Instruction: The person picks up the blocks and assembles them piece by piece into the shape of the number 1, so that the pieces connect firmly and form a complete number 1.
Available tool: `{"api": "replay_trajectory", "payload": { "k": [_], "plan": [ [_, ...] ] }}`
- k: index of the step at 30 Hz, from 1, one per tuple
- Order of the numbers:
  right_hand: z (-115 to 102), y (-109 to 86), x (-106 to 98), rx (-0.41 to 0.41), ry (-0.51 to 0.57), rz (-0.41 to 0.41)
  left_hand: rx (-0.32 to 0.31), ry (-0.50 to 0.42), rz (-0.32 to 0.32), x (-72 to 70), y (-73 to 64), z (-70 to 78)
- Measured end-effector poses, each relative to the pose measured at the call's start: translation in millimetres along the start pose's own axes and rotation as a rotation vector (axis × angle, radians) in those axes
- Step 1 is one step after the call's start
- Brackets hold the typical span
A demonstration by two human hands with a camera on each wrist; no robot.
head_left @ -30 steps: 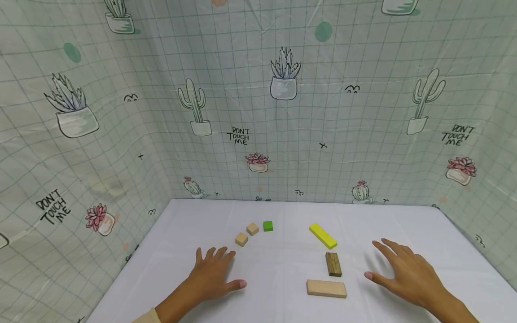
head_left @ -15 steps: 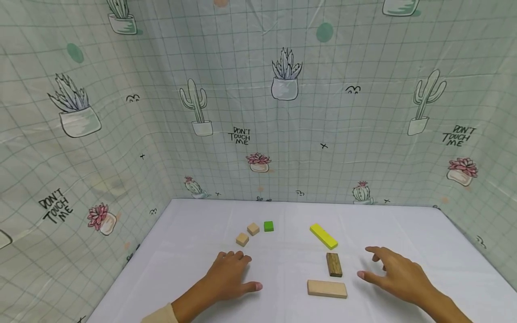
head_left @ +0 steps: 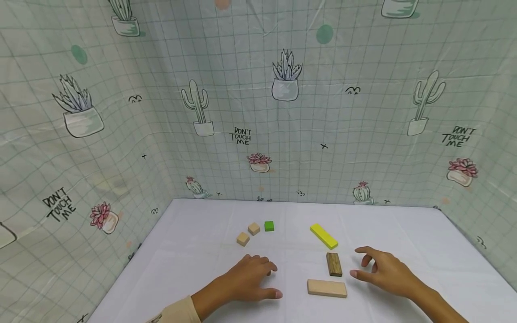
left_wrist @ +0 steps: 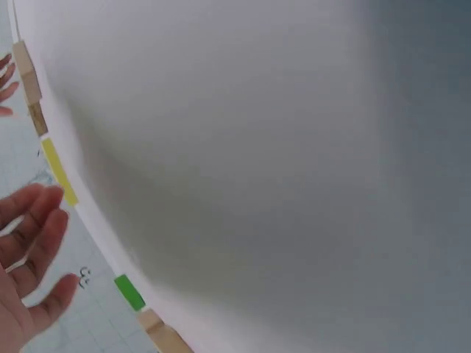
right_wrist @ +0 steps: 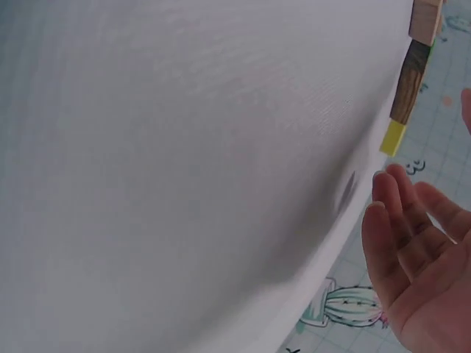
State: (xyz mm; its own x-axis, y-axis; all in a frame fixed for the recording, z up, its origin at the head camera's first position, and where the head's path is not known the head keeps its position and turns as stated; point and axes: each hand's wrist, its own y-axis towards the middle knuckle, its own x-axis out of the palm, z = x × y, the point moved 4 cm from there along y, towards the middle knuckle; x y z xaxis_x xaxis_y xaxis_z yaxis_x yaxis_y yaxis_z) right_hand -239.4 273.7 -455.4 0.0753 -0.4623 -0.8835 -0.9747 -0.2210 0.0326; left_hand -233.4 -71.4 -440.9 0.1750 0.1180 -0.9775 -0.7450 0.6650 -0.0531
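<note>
My right hand [head_left: 385, 271] hovers just right of a dark brown wooden block [head_left: 334, 264] and a light wooden plank-shaped block [head_left: 326, 288], its fingers relaxed and holding nothing. To the left of the plank block, my left hand [head_left: 250, 279] is over the table with loosely bent fingers and the thumb pointing right, also without anything in it. Farther back lies a long yellow block [head_left: 323, 236], set at a slant. A green cube [head_left: 269, 226] and two small light wooden cubes [head_left: 254, 229] sit beyond the left hand. In the right wrist view, the right fingers [right_wrist: 379, 235] appear slightly curved.
A white-covered table [head_left: 202, 215] bears all the blocks. Behind it and along both sides hangs a gridded curtain [head_left: 323, 112] printed with cacti, potted plants and lettering.
My left hand has moved right, toward the plank block, its fingers bending more. My right hand has come a little left toward the dark brown block. The blocks have stayed in place.
</note>
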Motion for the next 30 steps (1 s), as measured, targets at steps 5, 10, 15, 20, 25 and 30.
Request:
{"api": "replay_trajectory", "payload": {
  "k": [5, 10, 15, 20, 25, 30],
  "plan": [
    [2, 6.1, 6, -0.037, 0.111, -0.034, 0.085, -0.011, -0.006, 7.4, 9.4, 8.8],
    [0, 9.9, 10, -0.086, 0.172, -0.057, 0.121, 0.0, 0.006, 12.2, 17.0, 17.7],
    [-2, 13.6, 13, -0.09, 0.196, -0.096, 0.103, -0.008, -0.001, 13.6, 26.0, 26.7],
    [-1, 17.2, 15, -0.097, 0.2, -0.121, 0.084, -0.016, -0.01, 15.9, 35.2, 34.7],
    [-2, 19.6, 16, -0.117, 0.212, -0.128, 0.086, -0.001, -0.021, 17.2, 42.3, 41.1],
    [-4, 22.9, 19, -0.133, 0.224, -0.149, 0.088, 0.031, -0.03, 19.3, 47.9, 47.4]
  ]
}}
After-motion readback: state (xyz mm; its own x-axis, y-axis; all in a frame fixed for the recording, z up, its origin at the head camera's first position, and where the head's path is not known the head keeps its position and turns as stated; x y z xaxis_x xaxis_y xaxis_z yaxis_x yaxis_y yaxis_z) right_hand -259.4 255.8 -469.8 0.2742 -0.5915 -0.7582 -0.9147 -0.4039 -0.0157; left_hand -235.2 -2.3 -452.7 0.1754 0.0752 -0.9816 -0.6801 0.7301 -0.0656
